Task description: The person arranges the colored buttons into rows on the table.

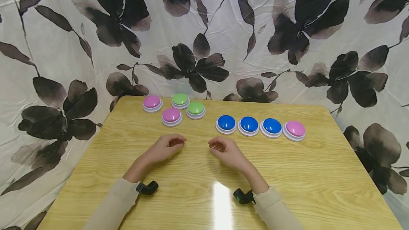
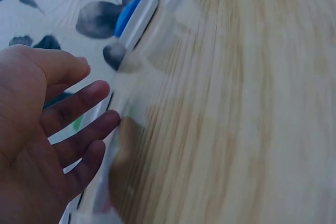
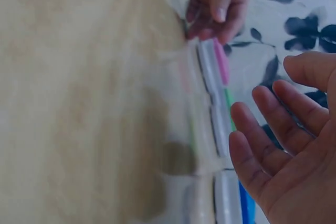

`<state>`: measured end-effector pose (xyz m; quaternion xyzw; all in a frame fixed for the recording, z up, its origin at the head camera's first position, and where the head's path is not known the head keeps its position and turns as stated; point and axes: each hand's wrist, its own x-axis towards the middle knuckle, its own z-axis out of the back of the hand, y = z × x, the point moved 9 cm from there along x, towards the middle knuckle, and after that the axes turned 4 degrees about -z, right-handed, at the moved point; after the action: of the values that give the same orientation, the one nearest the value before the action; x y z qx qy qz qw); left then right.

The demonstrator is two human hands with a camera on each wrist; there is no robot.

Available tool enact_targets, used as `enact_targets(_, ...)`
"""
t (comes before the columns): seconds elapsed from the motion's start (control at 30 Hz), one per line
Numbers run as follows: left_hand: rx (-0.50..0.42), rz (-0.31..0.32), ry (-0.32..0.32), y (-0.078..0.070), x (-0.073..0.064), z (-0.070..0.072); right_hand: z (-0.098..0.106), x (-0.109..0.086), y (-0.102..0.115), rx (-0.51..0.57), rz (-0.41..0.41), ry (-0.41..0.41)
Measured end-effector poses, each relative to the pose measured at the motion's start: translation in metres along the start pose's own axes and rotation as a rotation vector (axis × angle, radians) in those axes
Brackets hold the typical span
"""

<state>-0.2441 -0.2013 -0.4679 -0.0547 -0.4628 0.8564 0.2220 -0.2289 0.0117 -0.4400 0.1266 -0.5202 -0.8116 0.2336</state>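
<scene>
Both hands are empty over the wooden table, fingers loosely bent and facing each other. In the head view the left hand (image 1: 165, 147) is nearest the front pink button (image 1: 171, 115), just below it. My right hand (image 1: 228, 152) lies below the leftmost blue button (image 1: 226, 123). Left of centre stand another pink button (image 1: 152, 102) and two green buttons, one behind (image 1: 180, 99) and one in front (image 1: 195, 108). On the right, a row holds a middle blue button (image 1: 249, 125), a further blue button (image 1: 271, 126) and a pink button (image 1: 295, 129). All have round white bases.
The light wood table (image 1: 179, 201) ends at the back against a floral cloth (image 1: 243, 45), which also hangs at both sides. A black wrist device (image 1: 147, 187) sits at the left cuff, another (image 1: 244, 196) at the right. A bright reflection lies near the front.
</scene>
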Motion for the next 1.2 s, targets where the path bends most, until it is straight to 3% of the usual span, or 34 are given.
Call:
enact_targets(0.17,0.001,0.059,-0.076,0.016,-0.006,0.019,-0.016,0.000,-0.003,-0.007,-0.004,0.013)
enact_targets(0.3,0.012,0.062,-0.136,0.024,-0.005,0.033,-0.024,-0.001,-0.003,-0.016,-0.007,0.020)
enact_targets(0.5,0.067,0.061,-0.296,0.033,-0.005,0.061,-0.032,-0.003,0.004,0.006,0.003,0.034)
enact_targets(0.6,0.075,0.099,-0.377,0.040,-0.005,0.076,-0.035,-0.004,0.007,0.013,0.006,0.051)
enact_targets(0.7,0.060,0.130,-0.418,0.046,-0.003,0.086,-0.037,-0.006,0.009,0.010,0.001,0.067)
enact_targets(1.07,0.087,0.139,-0.443,0.065,0.018,0.097,-0.040,-0.008,0.010,0.009,-0.015,0.067)
enact_targets(1.2,0.078,0.160,-0.423,0.072,0.024,0.099,-0.042,-0.007,0.009,0.014,-0.022,0.066)
